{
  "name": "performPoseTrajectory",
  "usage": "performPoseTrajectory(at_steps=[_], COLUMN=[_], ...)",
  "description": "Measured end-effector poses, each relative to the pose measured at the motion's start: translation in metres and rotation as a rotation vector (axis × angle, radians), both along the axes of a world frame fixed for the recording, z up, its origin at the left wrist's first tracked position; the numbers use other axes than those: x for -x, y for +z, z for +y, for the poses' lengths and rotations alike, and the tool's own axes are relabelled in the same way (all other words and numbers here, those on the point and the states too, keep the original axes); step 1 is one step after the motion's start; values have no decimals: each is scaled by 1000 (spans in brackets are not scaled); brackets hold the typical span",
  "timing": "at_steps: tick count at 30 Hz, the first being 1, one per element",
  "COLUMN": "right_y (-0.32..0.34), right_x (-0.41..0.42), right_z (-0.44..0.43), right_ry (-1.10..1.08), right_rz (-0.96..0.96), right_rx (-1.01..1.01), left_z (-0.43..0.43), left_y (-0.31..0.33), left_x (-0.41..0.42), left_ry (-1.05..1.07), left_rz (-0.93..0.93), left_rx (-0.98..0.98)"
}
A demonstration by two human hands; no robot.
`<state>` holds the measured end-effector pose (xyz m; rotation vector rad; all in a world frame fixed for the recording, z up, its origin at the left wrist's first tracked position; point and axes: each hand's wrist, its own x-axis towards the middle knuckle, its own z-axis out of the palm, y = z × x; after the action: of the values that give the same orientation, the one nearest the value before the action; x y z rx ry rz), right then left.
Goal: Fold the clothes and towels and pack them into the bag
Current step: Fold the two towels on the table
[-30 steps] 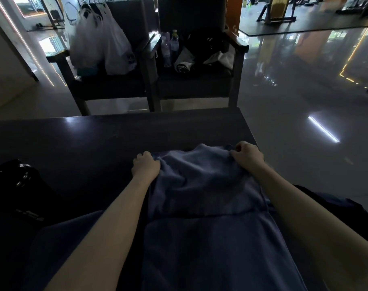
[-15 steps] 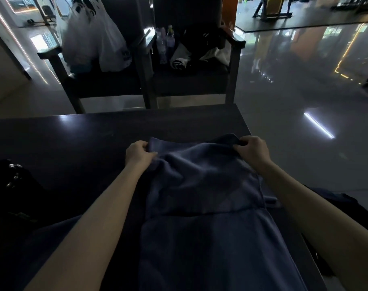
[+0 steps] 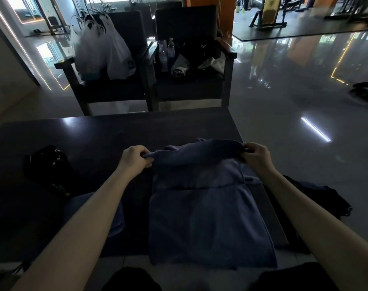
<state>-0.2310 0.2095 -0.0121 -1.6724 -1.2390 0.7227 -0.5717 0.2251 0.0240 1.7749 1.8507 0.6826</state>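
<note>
Hands: my left hand (image 3: 134, 157) and right hand (image 3: 255, 155) pinch the soft blue-grey towel's (image 3: 204, 206) far corners.
Axis: its length runs toward me over the dark worktop (image 3: 94, 133).

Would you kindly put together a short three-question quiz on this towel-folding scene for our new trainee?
1. True or false: the left hand and the right hand each pinch a far corner of the blue-grey terry towel.
2. The black bag with shiny fittings lies: A) left of the towel, B) on it, C) right of it?
3. Fill in: the white plastic bags sit on a dark ____.
Key: 1 true; 2 A; 3 chair.
</note>
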Motion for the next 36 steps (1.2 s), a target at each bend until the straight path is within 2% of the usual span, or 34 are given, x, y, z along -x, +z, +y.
performPoseTrajectory(at_steps=[4, 7, 14, 26, 30, 36], right_y=[3, 3, -5, -30, -40, -59], right_x=[-3, -3, -10, -13, -14, -13], right_z=[-29, -48, -91, -172, -189, -205], right_ry=[42, 79, 115, 12, 35, 36], right_rz=[33, -119, -245, -81, -105, -107], right_rx=[-54, -99, -150, -176, -247, -154], left_z=[-25, -44, -88, -172, -190, -207], left_y=[1, 1, 3, -22, -38, -56], left_x=[7, 7, 1, -6, -1, 0], left_ry=[-14, -19, -65, -18, 13, 73], left_rz=[0, 4, 53, -149, -224, -246], left_rx=[5, 2, 13, 6, 32, 56])
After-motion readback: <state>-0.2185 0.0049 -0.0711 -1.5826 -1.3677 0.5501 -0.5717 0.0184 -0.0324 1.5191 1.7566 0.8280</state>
